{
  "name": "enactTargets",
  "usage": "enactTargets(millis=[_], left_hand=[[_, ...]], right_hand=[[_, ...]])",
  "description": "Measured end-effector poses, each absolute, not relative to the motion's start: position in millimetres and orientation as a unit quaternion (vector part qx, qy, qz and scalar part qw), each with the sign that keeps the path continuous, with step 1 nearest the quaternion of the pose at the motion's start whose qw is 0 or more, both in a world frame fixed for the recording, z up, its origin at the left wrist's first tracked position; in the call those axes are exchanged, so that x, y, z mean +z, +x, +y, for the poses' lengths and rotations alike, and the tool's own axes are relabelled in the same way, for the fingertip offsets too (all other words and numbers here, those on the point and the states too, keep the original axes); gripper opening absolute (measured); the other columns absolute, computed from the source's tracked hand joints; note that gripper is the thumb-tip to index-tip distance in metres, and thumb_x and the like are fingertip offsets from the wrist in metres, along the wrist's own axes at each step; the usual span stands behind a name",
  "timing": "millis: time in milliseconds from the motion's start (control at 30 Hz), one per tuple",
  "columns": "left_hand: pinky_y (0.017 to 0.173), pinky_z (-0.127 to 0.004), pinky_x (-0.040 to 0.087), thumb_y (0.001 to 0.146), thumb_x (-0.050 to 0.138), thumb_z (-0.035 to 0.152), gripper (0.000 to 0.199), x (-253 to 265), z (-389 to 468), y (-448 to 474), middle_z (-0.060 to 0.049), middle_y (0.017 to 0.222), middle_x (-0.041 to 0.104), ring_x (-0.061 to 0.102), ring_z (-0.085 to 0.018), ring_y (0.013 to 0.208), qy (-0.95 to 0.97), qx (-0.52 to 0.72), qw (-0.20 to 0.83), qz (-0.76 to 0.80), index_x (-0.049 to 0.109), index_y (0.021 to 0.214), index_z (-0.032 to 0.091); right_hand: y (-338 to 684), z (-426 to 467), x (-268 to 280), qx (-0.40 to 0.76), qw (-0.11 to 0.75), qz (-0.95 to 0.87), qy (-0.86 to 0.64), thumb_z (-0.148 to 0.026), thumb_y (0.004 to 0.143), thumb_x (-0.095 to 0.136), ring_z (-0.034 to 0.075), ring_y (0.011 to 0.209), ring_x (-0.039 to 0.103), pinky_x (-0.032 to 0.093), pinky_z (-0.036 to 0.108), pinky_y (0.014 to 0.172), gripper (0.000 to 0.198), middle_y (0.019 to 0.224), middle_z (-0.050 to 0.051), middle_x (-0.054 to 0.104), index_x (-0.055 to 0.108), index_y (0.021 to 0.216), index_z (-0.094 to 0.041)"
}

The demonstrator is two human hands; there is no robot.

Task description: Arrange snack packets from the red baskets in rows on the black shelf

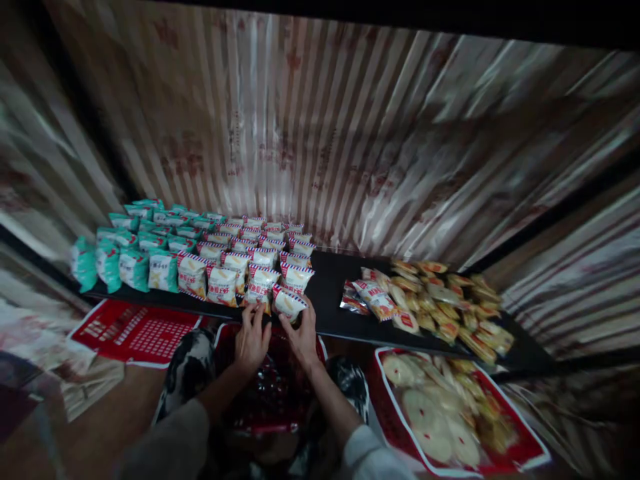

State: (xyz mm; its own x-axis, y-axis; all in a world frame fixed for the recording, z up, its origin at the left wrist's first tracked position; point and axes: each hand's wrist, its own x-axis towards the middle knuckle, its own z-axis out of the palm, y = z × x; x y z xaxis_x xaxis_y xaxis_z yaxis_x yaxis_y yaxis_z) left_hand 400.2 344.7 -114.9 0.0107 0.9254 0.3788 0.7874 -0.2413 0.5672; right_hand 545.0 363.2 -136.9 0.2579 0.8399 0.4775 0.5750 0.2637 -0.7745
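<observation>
My right hand [303, 333] grips a small white snack bag [289, 303] with a red-and-blue striped edge, thumb and fingers at its lower part. The bag tilts at the front right end of rows of similar bags. Beside it, my left hand [253, 339] has its fingers stretched forward against the bottom of an upright snack bag [261, 285]. The striped bags stand on a black shelf [327, 293]. Left of them stand several rows of teal-and-white snack bags [163, 270].
A heap of yellow-wrapped snacks [440, 300] and a loose white-and-red bag [375, 298] lie on the shelf's right. Below stand a red basket [285, 427] between my knees and a red-rimmed container [395, 420] of round pale packs. Striped plastic sheeting [300, 133] hangs behind.
</observation>
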Motion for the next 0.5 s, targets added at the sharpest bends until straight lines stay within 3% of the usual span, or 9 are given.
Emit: enactTargets(millis=[100,233,367,500], left_hand=[[0.092,-0.035,0.053,0.092,0.041,0.031,0.043,-118.2,339.9,405.8,-0.015,0.131,0.048,0.056,-0.024,0.118,0.726,0.362,0.102,0.576,0.045,0.133,0.02],[0.097,-0.04,0.05,0.092,0.043,0.038,0.045,-119.6,342.8,415.3,-0.015,0.142,0.037,0.048,-0.027,0.127,0.73,0.385,0.098,0.556,0.042,0.135,0.023],[0.098,-0.04,0.049,0.089,0.05,0.04,0.063,-117.0,348.5,429.2,-0.017,0.147,0.03,0.04,-0.028,0.134,0.704,0.425,0.122,0.556,0.026,0.143,0.02],[0.105,-0.043,0.043,0.084,0.058,0.039,0.077,-111.8,353.7,441.5,-0.018,0.147,0.033,0.036,-0.029,0.136,0.674,0.43,0.138,0.584,0.018,0.146,0.018]], right_hand=[[546.7,363.6,-137.9,0.117,0.523,-0.604,-0.59,-0.051,0.081,0.059,0.03,0.126,0.044,0.039,0.051,0.104,0.06,0.136,0.016,0.045,0.045,0.13,-0.019],[550.6,363.7,-143.4,0.113,0.508,-0.61,-0.598,-0.049,0.082,0.058,0.029,0.124,0.046,0.041,0.051,0.103,0.055,0.135,0.015,0.047,0.047,0.128,-0.02],[552.1,364.3,-150.6,0.105,0.499,-0.619,-0.597,-0.047,0.083,0.057,0.03,0.124,0.045,0.041,0.051,0.102,0.051,0.134,0.017,0.046,0.049,0.125,-0.018],[554.0,362.7,-151.8,0.114,0.485,-0.628,-0.598,-0.041,0.083,0.058,0.03,0.127,0.044,0.041,0.052,0.103,0.05,0.138,0.017,0.044,0.05,0.126,-0.018]])
